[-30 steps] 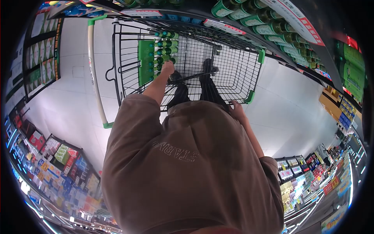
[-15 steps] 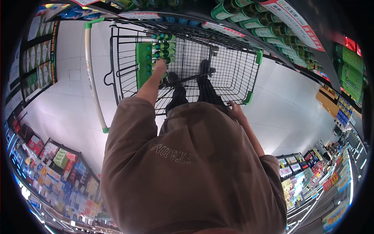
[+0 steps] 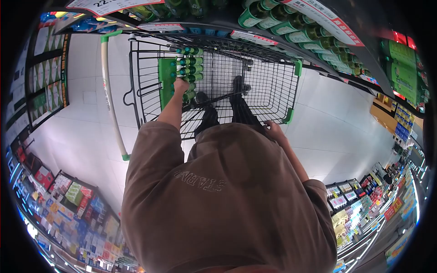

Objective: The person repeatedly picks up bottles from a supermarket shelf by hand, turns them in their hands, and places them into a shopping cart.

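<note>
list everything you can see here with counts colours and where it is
shopping cart: one, black wire with green corners, around the lower legs
cart handle: one, pale with green ends, left
green panel: one, green, inside cart
cart bottles: several, green, beside panel
shelf bottles: many, green, upper right
signs: several, white and red, shelf edges
boxes: several, green, far right
floor: one, pale, around cart
left hand: one, bare, at cart bottles
right hand: one, bare, by cart's near rim
shirt: one, brown, on torso
</note>
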Demonstrator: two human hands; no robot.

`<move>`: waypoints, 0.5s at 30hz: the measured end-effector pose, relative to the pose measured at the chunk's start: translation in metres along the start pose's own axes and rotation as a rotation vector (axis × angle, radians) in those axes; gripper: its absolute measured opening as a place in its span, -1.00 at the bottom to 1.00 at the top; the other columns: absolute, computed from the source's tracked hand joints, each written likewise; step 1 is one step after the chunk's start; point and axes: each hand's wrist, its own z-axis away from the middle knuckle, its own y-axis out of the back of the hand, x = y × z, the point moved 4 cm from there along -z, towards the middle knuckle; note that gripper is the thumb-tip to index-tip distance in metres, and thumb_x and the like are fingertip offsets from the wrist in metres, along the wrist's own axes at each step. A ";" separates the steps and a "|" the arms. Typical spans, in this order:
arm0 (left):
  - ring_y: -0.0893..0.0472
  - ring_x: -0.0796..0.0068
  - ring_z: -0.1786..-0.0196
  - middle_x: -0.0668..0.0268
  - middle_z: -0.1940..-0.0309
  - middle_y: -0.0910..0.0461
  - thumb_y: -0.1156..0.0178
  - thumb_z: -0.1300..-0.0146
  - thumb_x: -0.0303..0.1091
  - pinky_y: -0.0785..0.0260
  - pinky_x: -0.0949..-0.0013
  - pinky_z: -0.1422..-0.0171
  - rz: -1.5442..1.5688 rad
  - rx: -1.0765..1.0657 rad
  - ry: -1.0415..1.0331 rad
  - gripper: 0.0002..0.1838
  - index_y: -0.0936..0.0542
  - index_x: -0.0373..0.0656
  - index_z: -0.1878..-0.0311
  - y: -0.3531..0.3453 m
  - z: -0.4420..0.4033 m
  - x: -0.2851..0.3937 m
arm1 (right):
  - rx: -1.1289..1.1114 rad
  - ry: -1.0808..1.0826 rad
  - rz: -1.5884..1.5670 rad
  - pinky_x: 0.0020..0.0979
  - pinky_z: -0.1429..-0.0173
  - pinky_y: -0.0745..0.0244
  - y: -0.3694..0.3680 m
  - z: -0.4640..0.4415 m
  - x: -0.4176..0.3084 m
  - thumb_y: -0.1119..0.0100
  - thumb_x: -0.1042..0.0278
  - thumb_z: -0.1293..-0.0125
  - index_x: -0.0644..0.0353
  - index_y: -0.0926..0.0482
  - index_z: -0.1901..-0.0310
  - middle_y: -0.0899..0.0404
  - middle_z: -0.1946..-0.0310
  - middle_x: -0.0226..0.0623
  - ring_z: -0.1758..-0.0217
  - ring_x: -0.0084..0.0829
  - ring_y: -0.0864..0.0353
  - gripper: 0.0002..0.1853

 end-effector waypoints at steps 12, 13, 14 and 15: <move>-0.57 0.09 0.05 0.06 0.18 -0.60 -0.23 -0.04 -0.19 -0.40 0.20 -0.06 0.059 0.130 -0.101 -0.68 -0.53 -0.19 0.19 -0.007 -0.002 -0.011 | 0.077 0.036 -0.013 -0.28 0.02 -0.51 -0.004 0.003 0.002 -0.16 0.27 -0.13 0.27 -0.57 0.16 -0.62 0.21 -0.07 0.13 -0.16 -0.62 -0.71; -0.58 0.10 0.08 0.08 0.19 -0.60 -0.26 -0.02 -0.18 -0.41 0.21 -0.04 0.105 0.160 -0.100 -0.68 -0.54 -0.18 0.22 -0.008 -0.002 -0.013 | 0.093 0.047 -0.012 -0.28 0.03 -0.52 -0.006 0.002 0.005 -0.16 0.27 -0.13 0.27 -0.57 0.17 -0.62 0.21 -0.07 0.14 -0.16 -0.62 -0.71; -0.58 0.10 0.08 0.08 0.19 -0.60 -0.26 -0.02 -0.18 -0.41 0.21 -0.04 0.104 0.159 -0.098 -0.68 -0.54 -0.18 0.22 -0.010 -0.002 -0.015 | 0.090 0.046 -0.012 -0.28 0.03 -0.52 -0.008 0.001 0.009 -0.16 0.27 -0.13 0.27 -0.57 0.17 -0.62 0.21 -0.07 0.14 -0.16 -0.62 -0.71; -0.60 0.11 0.11 0.09 0.23 -0.61 -0.28 -0.01 -0.16 -0.42 0.22 -0.02 0.153 0.188 -0.077 -0.67 -0.55 -0.17 0.23 -0.010 -0.001 -0.017 | 0.084 0.054 -0.006 -0.29 0.03 -0.52 -0.008 0.001 0.009 -0.17 0.28 -0.13 0.28 -0.57 0.16 -0.62 0.22 -0.07 0.14 -0.16 -0.62 -0.71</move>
